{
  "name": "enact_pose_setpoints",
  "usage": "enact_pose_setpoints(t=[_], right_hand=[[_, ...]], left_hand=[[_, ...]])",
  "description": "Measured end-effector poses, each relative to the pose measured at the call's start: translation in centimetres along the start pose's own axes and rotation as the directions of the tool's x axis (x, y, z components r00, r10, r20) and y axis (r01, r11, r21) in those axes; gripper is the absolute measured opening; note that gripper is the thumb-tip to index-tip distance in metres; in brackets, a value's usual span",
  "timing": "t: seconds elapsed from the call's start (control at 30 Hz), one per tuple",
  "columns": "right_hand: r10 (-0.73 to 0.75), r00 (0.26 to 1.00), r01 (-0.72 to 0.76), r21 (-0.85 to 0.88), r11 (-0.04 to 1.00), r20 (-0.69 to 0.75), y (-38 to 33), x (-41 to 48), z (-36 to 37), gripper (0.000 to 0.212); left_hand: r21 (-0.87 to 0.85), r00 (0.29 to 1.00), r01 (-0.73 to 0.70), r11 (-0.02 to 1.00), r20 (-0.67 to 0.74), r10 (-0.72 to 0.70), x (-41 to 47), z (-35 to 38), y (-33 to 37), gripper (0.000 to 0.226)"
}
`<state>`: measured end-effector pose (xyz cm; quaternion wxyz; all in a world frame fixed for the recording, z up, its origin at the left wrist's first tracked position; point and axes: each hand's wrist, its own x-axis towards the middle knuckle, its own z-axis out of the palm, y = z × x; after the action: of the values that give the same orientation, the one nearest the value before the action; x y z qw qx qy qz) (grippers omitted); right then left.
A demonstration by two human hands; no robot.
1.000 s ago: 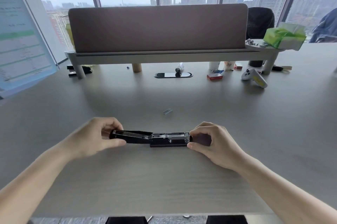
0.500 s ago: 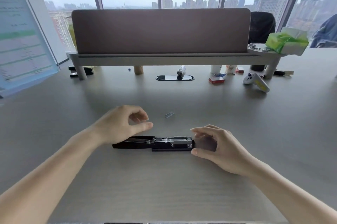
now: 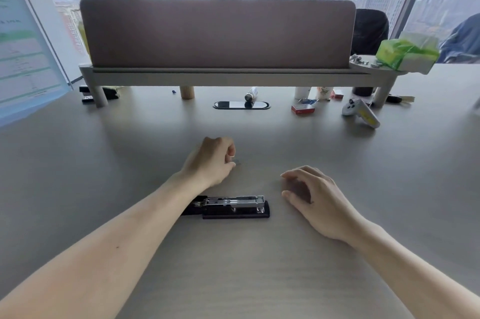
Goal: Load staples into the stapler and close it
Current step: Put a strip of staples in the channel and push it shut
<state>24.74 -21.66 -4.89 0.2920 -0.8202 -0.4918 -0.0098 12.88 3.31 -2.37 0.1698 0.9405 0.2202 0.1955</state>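
A black stapler [image 3: 233, 208] lies flat on the grey desk [image 3: 233, 266], its lid swung back to the left and its metal magazine channel exposed on top. My left forearm crosses over the stapler's left end. My left hand [image 3: 211, 160] is beyond the stapler, fingers pinched on a small strip of staples [image 3: 237, 162] at the desk surface; most of the strip is hidden by the fingers. My right hand [image 3: 309, 194] rests on the desk just right of the stapler, fingers curled loosely and apart, touching nothing.
A desk divider shelf [image 3: 220, 74] stands across the back. Under and near it lie a red staple box [image 3: 302, 108], a white game controller [image 3: 359, 112], a cable port [image 3: 241, 105] and a small bottle [image 3: 250, 94]. A green tissue pack [image 3: 406, 53] sits on the shelf's right end.
My left hand left the stapler lid and reached forward to the staple strip, closing on it. My right hand let go of the stapler's right end and drew slightly away.
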Motion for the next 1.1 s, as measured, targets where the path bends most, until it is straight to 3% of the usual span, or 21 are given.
enact_pose_setpoints(t=[0.17, 0.23, 0.27, 0.33, 0.4, 0.47, 0.6, 0.77, 0.83, 0.93, 1.1], right_hand=[[0.026, 0.998, -0.021, 0.081, 0.997, -0.060, -0.6, -0.1, -0.4, 0.017], [0.086, 0.990, -0.059, 0.225, 0.973, -0.114, -1.9, 0.3, -0.5, 0.002], [0.135, 0.984, -0.090, 0.320, 0.943, -0.121, -2.7, 0.8, -0.5, 0.008], [0.228, 0.973, -0.176, 0.518, 0.837, -0.039, -4.6, 1.9, -0.7, 0.016], [0.286, 0.949, -0.296, 0.695, 0.655, 0.134, -6.6, 2.5, -1.1, 0.022], [0.302, 0.920, -0.377, 0.765, 0.523, 0.248, -7.7, 2.6, -1.5, 0.023], [0.303, 0.898, -0.429, 0.789, 0.439, 0.320, -8.3, 2.2, -1.7, 0.019], [0.288, 0.910, -0.404, 0.793, 0.456, 0.298, -8.2, 1.8, -1.8, 0.013], [0.269, 0.931, -0.356, 0.786, 0.505, 0.249, -8.2, 1.7, -1.9, 0.011], [0.216, 0.965, -0.255, 0.733, 0.631, 0.150, -7.9, 1.7, -1.6, 0.014], [0.140, 0.990, -0.107, 0.586, 0.803, -0.011, -7.3, 1.2, -0.5, 0.013]], left_hand=[[-0.141, 0.989, -0.142, 0.980, -0.060, 0.135, -1.8, -2.5, 1.2, 0.018], [-0.145, 0.962, -0.268, 0.952, -0.092, 0.257, -3.2, -3.9, 2.0, 0.017], [-0.127, 0.942, -0.330, 0.935, -0.106, 0.318, -3.9, -4.5, 2.5, 0.017], [-0.089, 0.899, -0.431, 0.898, -0.122, 0.420, -5.2, -5.3, 3.2, 0.015], [-0.061, 0.861, -0.502, 0.863, -0.130, 0.492, -6.1, -5.7, 3.8, 0.012], [-0.046, 0.838, -0.538, 0.842, -0.134, 0.528, -6.7, -5.9, 3.9, 0.010], [-0.036, 0.819, -0.566, 0.824, -0.143, 0.556, -7.4, -5.7, 3.8, 0.010], [-0.123, 0.873, -0.479, 0.869, -0.164, 0.459, -8.1, -5.5, 4.0, 0.016], [-0.275, 0.946, -0.318, 0.907, -0.164, 0.281, -8.0, -5.6, 4.0, 0.020], [-0.505, 0.997, -0.052, 0.861, 0.030, 0.077, -7.5, -5.6, 3.8, 0.014], [-0.558, 0.995, -0.007, 0.830, 0.075, 0.059, -8.0, -5.3, 3.4, 0.012]])
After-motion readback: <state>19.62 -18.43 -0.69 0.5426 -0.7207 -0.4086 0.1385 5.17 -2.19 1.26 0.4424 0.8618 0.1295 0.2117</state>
